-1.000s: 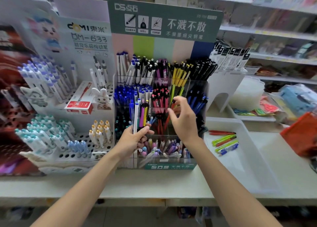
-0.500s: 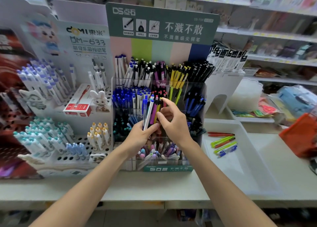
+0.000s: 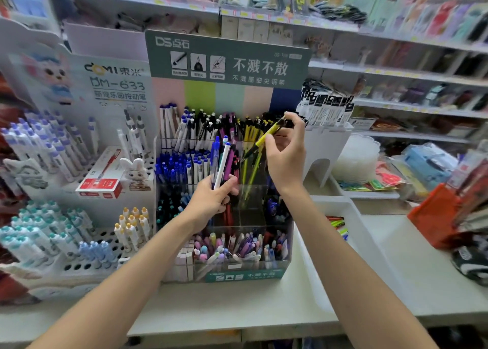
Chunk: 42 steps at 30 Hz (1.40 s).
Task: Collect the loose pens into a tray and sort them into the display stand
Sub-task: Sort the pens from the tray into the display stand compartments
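Note:
A tiered clear display stand (image 3: 286,245) with a green header holds rows of pens sorted by colour. In front of its middle tier my left hand (image 3: 211,203) grips a small bunch of pens (image 3: 223,161): blue, white and magenta. Up near the stand's yellow section my right hand (image 3: 286,150) pinches a single yellow pen (image 3: 266,135), tilted with its dark tip down-left. To the right on the counter stands a white tray (image 3: 369,245) with a few loose pens (image 3: 338,226) in red, green and blue.
A white peg display (image 3: 79,259) of blue- and teal-capped pens fills the left, with a red box (image 3: 101,182) and a rabbit figure (image 3: 134,172). Stacked clear plastic lids (image 3: 355,160), packets and an orange pouch (image 3: 435,214) sit right. Shelves run behind.
My right hand took the yellow pen out of the bunch and lifted it up and right toward the yellow section. My left hand rose slightly with the remaining pens.

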Motion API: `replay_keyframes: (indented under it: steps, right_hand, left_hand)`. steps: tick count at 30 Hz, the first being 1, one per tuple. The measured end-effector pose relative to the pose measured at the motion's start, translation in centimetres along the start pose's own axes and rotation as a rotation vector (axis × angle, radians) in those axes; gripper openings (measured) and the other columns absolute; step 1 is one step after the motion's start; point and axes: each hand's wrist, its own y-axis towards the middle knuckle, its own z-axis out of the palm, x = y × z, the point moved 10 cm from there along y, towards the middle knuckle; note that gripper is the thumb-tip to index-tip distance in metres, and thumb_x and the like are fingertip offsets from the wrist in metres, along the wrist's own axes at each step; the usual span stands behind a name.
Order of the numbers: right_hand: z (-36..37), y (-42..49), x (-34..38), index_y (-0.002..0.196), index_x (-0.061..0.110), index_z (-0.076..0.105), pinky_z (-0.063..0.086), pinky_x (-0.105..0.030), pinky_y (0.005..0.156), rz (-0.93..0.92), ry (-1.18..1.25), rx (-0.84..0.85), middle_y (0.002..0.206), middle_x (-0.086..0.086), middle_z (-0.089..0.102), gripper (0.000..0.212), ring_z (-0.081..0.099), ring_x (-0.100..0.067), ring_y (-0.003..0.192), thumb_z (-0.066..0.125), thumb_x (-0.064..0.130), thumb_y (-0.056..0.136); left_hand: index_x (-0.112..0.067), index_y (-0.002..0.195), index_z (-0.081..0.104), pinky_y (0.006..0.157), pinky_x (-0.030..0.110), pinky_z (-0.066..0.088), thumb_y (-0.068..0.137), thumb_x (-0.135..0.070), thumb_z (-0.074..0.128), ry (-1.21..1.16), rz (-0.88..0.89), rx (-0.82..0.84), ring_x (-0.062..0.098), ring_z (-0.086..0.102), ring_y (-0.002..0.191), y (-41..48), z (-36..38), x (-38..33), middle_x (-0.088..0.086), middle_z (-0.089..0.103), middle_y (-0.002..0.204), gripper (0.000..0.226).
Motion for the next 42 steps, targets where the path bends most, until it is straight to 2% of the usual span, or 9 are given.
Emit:
replay_keyframes:
  steps: [8, 13, 17, 21, 24, 28, 32, 37, 42]
  right_hand:
    - [-0.3, 5.1, 0.9, 0.130, 0.013, 0.045, 0.056, -0.031, 0.073, -0.254, -0.281, -0.003, 0.101, -0.006, 0.061, 0.047, 0.064, -0.020, 0.083, 0.062, -0.002, 0.089]
    - [1.9, 4.9, -0.3, 0.115, 0.010, 0.061, 0.036, -0.028, 0.083, -0.303, -0.519, 0.123, 0.094, -0.006, 0.065, 0.033, 0.055, -0.023, 0.095, 0.071, 0.009, 0.084]
    - [1.2, 6.6, -1.0, 0.097, 0.015, 0.068, 0.025, -0.026, 0.084, -0.213, -0.464, 0.100, 0.089, 0.003, 0.068, 0.012, 0.052, -0.021, 0.097, 0.072, 0.018, 0.085]
    - [3.7, 6.5, -1.5, 0.102, 0.018, 0.064, 0.021, -0.027, 0.082, -0.248, -0.630, 0.330, 0.085, 0.007, 0.068, 0.021, 0.048, -0.019, 0.096, 0.073, 0.019, 0.083]
    - [3.7, 6.2, -0.8, 0.111, 0.016, 0.065, 0.022, -0.027, 0.086, -0.324, -0.690, 0.323, 0.087, 0.005, 0.070, 0.030, 0.050, -0.021, 0.095, 0.074, 0.018, 0.082]
    - [2.4, 4.2, 2.8, 0.112, 0.012, 0.068, 0.035, -0.028, 0.083, -0.426, -0.456, 0.151, 0.089, 0.003, 0.068, 0.027, 0.054, -0.017, 0.085, 0.068, 0.014, 0.085]
    - [6.4, 1.8, 3.3, 0.125, 0.013, 0.060, 0.052, -0.023, 0.078, -0.189, -0.192, 0.440, 0.098, 0.001, 0.064, 0.036, 0.061, -0.013, 0.081, 0.067, 0.015, 0.090]
    - [7.1, 2.5, 1.6, 0.111, 0.011, 0.060, 0.058, -0.027, 0.076, 0.116, 0.043, 0.436, 0.095, -0.003, 0.062, 0.029, 0.063, -0.013, 0.083, 0.072, 0.004, 0.086]
    - [2.9, 7.1, 2.0, 0.109, 0.010, 0.066, 0.056, -0.024, 0.081, 0.107, 0.044, 0.082, 0.097, -0.003, 0.068, 0.026, 0.066, -0.013, 0.087, 0.069, 0.003, 0.084]
  left_hand:
    - [-0.010, 0.096, 0.044, 0.042, 0.017, 0.032, 0.102, -0.033, 0.051, -0.011, 0.031, 0.042, 0.006, 0.042, 0.050, 1.7, 0.9, -2.8, 0.000, 0.049, 0.068, 0.025]
    - [-0.011, 0.088, 0.045, 0.043, 0.017, 0.033, 0.102, -0.031, 0.051, -0.002, 0.033, 0.054, 0.007, 0.043, 0.052, 1.7, 1.2, -3.0, 0.000, 0.049, 0.067, 0.025]
    - [-0.012, 0.084, 0.045, 0.043, 0.016, 0.032, 0.103, -0.029, 0.048, -0.026, 0.046, 0.110, 0.007, 0.042, 0.052, 1.3, 1.6, -3.3, -0.002, 0.049, 0.065, 0.026]
    - [-0.012, 0.082, 0.044, 0.042, 0.015, 0.032, 0.105, -0.027, 0.045, -0.024, 0.048, 0.138, 0.007, 0.044, 0.054, 1.2, 1.7, -3.3, -0.002, 0.050, 0.067, 0.027]
    - [-0.011, 0.086, 0.047, 0.042, 0.014, 0.035, 0.105, -0.023, 0.046, -0.055, 0.042, 0.114, 0.006, 0.046, 0.053, 1.1, 1.2, -3.1, 0.000, 0.053, 0.071, 0.022]
    - [-0.007, 0.098, 0.055, 0.044, 0.014, 0.039, 0.101, -0.025, 0.053, -0.134, 0.062, 0.057, 0.007, 0.051, 0.055, 0.9, 0.5, -3.4, 0.002, 0.061, 0.076, 0.019]
    - [-0.005, 0.102, 0.060, 0.048, 0.018, 0.044, 0.098, -0.031, 0.054, -0.129, 0.094, 0.076, 0.008, 0.053, 0.056, 0.6, 1.3, -4.5, 0.001, 0.062, 0.074, 0.027]
    - [-0.003, 0.112, 0.061, 0.058, 0.024, 0.054, 0.101, -0.031, 0.050, -0.082, 0.094, 0.104, 0.010, 0.061, 0.064, 0.6, 1.3, -5.2, 0.003, 0.065, 0.080, 0.033]
    - [-0.004, 0.114, 0.062, 0.072, 0.040, 0.062, 0.106, -0.025, 0.042, -0.075, 0.032, 0.081, 0.021, 0.067, 0.076, 1.3, -0.6, -5.0, 0.015, 0.068, 0.094, 0.029]
